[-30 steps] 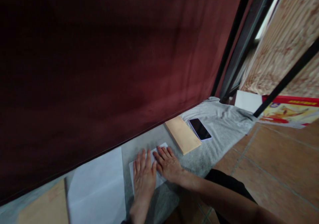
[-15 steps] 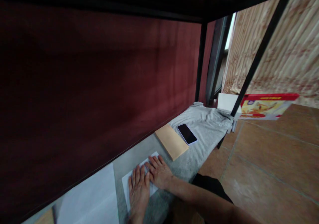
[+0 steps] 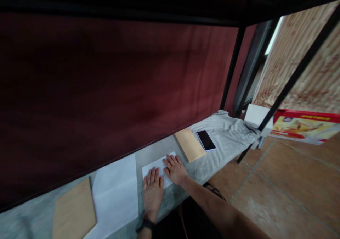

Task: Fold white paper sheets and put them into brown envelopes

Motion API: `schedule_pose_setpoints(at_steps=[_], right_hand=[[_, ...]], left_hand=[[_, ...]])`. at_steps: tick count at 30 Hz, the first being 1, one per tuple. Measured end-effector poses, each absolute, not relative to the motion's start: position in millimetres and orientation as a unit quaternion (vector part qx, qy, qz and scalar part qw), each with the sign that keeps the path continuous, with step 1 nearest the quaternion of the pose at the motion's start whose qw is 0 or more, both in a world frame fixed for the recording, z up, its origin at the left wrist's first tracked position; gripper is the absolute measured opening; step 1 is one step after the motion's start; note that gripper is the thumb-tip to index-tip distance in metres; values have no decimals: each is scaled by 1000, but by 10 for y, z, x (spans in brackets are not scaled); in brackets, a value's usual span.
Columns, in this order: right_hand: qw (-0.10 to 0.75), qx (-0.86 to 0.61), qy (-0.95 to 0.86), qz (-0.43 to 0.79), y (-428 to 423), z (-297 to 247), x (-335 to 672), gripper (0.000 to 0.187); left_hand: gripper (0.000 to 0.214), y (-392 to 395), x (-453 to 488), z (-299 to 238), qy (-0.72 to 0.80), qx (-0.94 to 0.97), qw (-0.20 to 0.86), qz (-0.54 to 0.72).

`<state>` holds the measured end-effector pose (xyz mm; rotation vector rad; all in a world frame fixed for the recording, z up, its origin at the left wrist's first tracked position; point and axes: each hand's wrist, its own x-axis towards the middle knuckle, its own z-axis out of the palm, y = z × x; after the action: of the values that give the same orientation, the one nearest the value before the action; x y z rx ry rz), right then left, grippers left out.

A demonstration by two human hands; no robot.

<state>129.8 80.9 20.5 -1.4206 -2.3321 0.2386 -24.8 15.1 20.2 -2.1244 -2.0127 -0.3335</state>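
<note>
Both palms lie flat on a small white sheet of paper (image 3: 161, 164), pressing it against the grey cloth. My left hand (image 3: 153, 193), with a dark band at the wrist, covers the paper's left part, fingers stretched forward. On its right part rests my right hand (image 3: 175, 168), fingers spread. A short gap separates the two hands. To the right of the paper lies a tan envelope-like piece (image 3: 190, 145), with a phone (image 3: 206, 140), screen dark, beside it. Left of my hands is a larger creased white sheet (image 3: 117, 193).
A brown piece of paper or card (image 3: 75, 210) overlaps the large sheet's left side. Grey cloth (image 3: 225, 129) covers the narrow bench surface. A dark red panel (image 3: 119, 90) rises behind, between black posts (image 3: 232, 68). A red and yellow box (image 3: 302, 125) stands on the tiled floor.
The view has shifted left, bringing the brown piece and my left wristband into sight. My hands have moved slightly apart on the small paper, uncovering more of its middle.
</note>
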Motion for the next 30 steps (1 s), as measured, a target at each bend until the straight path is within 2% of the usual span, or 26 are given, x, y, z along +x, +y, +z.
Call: schedule_pose_setpoints(at_steps=[15, 30], right_hand=[[193, -506, -837, 70, 829, 159, 1306, 50], [176, -509, -835, 109, 822, 178, 1293, 52]], left_hand=[[52, 135, -267, 190, -669, -729, 92, -112], [50, 144, -276, 181, -680, -717, 67, -139]])
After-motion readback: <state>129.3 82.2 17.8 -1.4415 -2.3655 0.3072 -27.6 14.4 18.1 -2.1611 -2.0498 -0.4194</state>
